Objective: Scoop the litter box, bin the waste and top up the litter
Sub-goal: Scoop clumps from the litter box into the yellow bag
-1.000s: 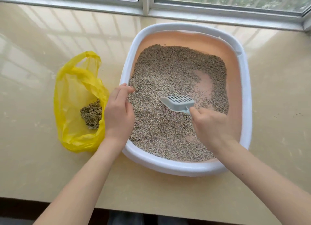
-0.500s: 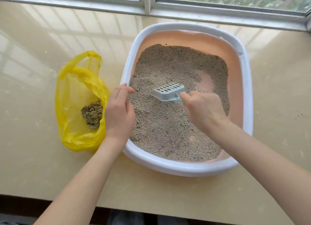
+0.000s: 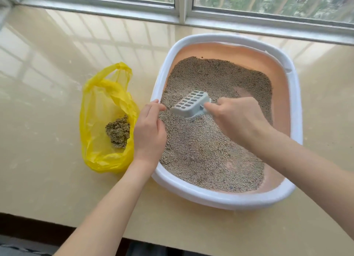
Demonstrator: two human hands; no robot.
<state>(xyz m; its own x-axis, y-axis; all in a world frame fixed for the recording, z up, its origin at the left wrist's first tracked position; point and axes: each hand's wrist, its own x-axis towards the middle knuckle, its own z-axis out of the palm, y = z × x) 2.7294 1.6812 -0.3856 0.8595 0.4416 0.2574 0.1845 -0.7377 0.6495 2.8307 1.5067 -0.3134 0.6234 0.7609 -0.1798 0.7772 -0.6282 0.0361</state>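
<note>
Head view: litter [image 3: 201,150] in litter box [image 3: 220,199]

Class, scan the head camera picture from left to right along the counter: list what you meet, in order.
Yellow bag → clump of waste inside it → left hand on the litter box rim → scoop → right hand gripping its handle.

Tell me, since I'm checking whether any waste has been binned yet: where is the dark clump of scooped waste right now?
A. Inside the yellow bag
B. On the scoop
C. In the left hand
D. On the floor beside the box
A: the dark clump lies inside the open yellow bag, left of the litter box.
</note>
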